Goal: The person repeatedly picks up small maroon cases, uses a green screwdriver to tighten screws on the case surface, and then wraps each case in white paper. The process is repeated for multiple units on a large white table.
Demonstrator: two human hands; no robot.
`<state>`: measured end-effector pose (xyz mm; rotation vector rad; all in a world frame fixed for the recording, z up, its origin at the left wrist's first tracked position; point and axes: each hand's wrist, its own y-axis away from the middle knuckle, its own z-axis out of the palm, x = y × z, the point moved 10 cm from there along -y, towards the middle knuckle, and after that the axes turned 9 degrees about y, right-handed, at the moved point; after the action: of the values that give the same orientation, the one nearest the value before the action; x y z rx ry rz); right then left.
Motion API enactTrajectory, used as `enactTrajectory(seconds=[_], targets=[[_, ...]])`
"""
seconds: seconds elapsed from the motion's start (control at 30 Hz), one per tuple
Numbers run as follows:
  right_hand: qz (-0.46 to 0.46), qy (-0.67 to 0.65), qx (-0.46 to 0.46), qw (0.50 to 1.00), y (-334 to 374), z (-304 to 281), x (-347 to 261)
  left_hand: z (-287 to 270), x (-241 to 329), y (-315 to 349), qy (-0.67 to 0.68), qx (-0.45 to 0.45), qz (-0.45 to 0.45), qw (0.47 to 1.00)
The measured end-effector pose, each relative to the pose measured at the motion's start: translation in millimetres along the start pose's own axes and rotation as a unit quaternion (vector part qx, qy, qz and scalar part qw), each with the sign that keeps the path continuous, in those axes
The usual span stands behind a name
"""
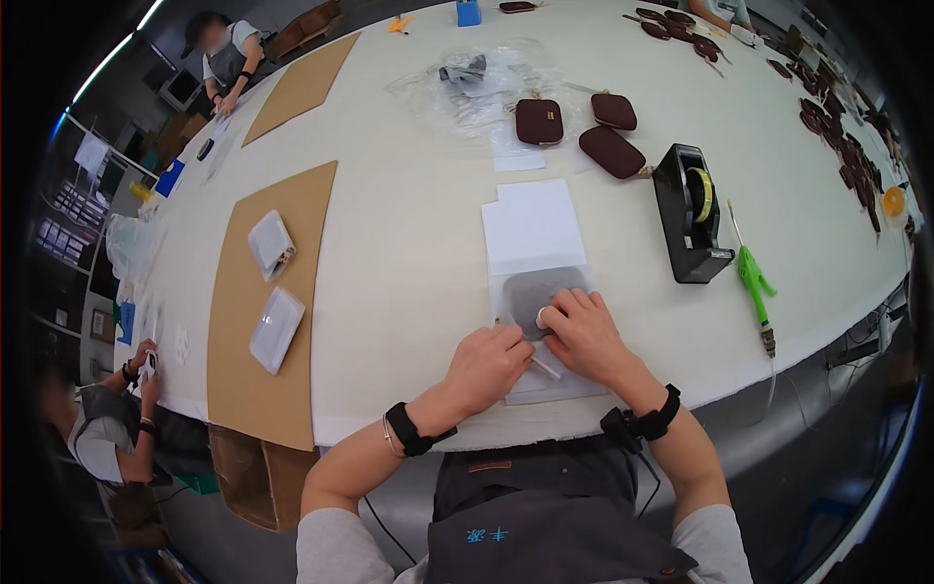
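**Grey piece under both hands, apparently partway through; two packets look finished**

The grey piece [525, 289] lies on the counter [409, 243], nearer the wearer than the black tape dispenser [686, 219] and to its left. It is flat, matt and round-cornered, set on white sheets [535, 234] that stick out beyond it.

The left hand [486, 368] is at its near left edge, fingers bunched; a thin white strip [546, 369] shows just beside them. The right hand [587, 336] covers its near right part, finger and thumb drawn close by a small white round bit [542, 318]. Whether either set of fingers actually grips something, I cannot tell.

Judging by how things lie, this piece is not done: both hands are on it and it lies flat. Two pale wrapped packets [277, 331], well left of the dispenser on a cardboard sheet [233, 365], look complete. Three brown cases [612, 153] lie bare beyond the dispenser and to its left, probably not yet dealt with.

Just right of the dispenser lies a green-handled tool [752, 277], not in use. Crumpled clear plastic [535, 60] sits farther off, past the cases.
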<state>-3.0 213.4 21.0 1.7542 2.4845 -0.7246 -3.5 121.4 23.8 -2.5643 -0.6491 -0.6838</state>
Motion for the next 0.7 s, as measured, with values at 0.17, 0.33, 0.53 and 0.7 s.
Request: enactTrajectory(seconds=[0.17,0.33,0.53,0.7], targets=[[-0.014,-0.022,0.005,1.000,2,1,3,7,3,-13,-0.056,0.003,0.137,0.989],[0.004,-0.063,0.041,0.997,18,-9,21,12,-5,-24,-0.040,-0.006,0.109,0.993],[0.067,-0.018,0.026,0.997,53,-19,36,18,-4,-29,-0.061,-0.012,0.084,0.994],[0.026,-0.023,-0.025,0.999,75,-32,10,20,-5,-29,-0.065,-0.016,0.075,0.995]])
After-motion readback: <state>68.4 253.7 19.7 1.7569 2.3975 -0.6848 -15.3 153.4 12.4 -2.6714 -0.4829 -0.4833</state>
